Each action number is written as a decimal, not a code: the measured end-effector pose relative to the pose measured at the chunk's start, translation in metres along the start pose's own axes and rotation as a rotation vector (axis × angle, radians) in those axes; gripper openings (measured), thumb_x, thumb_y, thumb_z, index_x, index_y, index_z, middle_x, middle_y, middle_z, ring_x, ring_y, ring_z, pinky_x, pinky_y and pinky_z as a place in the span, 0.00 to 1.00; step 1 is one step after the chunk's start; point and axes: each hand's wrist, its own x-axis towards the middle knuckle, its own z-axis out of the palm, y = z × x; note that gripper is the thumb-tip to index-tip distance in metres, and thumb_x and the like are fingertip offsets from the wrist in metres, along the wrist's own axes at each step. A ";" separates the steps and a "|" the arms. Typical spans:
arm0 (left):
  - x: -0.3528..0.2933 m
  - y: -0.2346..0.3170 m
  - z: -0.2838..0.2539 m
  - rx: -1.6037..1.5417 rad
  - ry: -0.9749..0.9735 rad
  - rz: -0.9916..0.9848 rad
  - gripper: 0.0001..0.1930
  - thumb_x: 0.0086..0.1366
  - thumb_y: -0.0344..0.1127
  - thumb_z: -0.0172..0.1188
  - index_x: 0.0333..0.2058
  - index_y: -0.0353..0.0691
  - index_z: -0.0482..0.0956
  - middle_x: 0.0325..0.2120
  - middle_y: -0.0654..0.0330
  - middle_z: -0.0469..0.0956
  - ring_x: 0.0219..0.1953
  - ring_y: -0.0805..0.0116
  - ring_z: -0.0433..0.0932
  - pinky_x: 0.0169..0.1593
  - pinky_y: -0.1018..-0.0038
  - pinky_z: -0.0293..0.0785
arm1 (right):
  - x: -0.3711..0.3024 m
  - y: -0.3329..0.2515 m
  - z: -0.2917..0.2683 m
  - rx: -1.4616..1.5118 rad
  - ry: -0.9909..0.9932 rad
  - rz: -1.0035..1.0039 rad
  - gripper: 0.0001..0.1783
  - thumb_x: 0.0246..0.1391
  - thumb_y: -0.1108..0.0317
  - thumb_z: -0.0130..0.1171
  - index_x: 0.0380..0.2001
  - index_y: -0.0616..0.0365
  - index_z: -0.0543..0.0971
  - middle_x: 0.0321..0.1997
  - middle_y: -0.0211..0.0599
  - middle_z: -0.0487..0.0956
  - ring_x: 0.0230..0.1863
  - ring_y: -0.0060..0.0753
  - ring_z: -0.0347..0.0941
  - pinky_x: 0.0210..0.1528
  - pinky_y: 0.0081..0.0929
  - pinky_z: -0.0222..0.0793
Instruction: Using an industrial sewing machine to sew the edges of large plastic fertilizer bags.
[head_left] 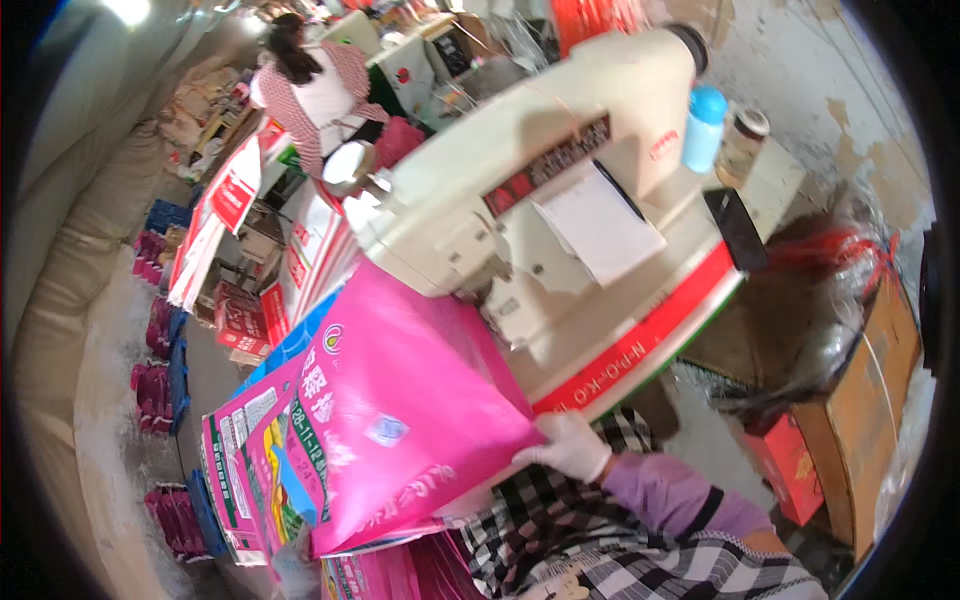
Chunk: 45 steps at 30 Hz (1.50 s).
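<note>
A large pink printed sack [430, 400] spreads in front of me, its upper edge lying by the needle end of a cream sewing machine [540, 150]. My right hand [572, 448], in a white glove, grips the sack's right corner. Low on the left, my left hand [295, 565] is a blurred pale glove beside the sack's lower edge; its fingers are not clear. More printed pink sacks [235, 480] lie beneath and to the left. Checked black-and-white cloth [530, 520] covers my lap.
On the machine table stand a notepad [605, 225], a black phone [735, 230], a blue bottle [705, 130] and a glass jar [742, 148]. A cardboard box [870, 400] and a red box [785, 465] sit at right. Another person [320, 90] sits at the back.
</note>
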 end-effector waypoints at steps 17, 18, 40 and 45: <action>-0.104 -0.095 0.153 -2.002 0.273 -1.257 0.18 0.70 0.34 0.47 0.57 0.41 0.68 0.35 0.59 0.80 0.38 0.64 0.80 0.40 0.66 0.79 | 0.116 -0.087 0.094 0.725 -0.405 0.035 0.11 0.52 0.61 0.60 0.34 0.57 0.78 0.39 0.39 0.77 0.44 0.40 0.75 0.48 0.39 0.70; -0.040 -0.015 0.120 -1.774 0.550 -1.041 0.22 0.69 0.37 0.52 0.58 0.34 0.64 0.40 0.60 0.79 0.41 0.65 0.79 0.45 0.69 0.78 | 0.156 -0.123 0.060 -0.111 -0.054 -0.312 0.13 0.52 0.61 0.60 0.37 0.57 0.79 0.45 0.42 0.77 0.50 0.44 0.72 0.51 0.40 0.69; -0.309 0.193 -0.006 -1.044 1.126 -1.747 0.08 0.72 0.34 0.49 0.40 0.40 0.77 0.34 0.71 0.74 0.35 0.82 0.71 0.38 0.79 0.71 | -0.030 -0.063 0.392 -0.642 -0.868 -0.831 0.16 0.59 0.69 0.45 0.50 0.53 0.74 0.37 0.41 0.77 0.43 0.42 0.77 0.42 0.40 0.75; -0.308 0.217 0.073 -1.264 1.023 -1.836 0.11 0.73 0.34 0.45 0.44 0.38 0.76 0.35 0.66 0.76 0.35 0.76 0.75 0.41 0.79 0.73 | -0.035 0.036 0.379 -0.412 -0.687 -0.688 0.29 0.59 0.72 0.46 0.65 0.52 0.64 0.65 0.52 0.66 0.65 0.56 0.62 0.67 0.47 0.54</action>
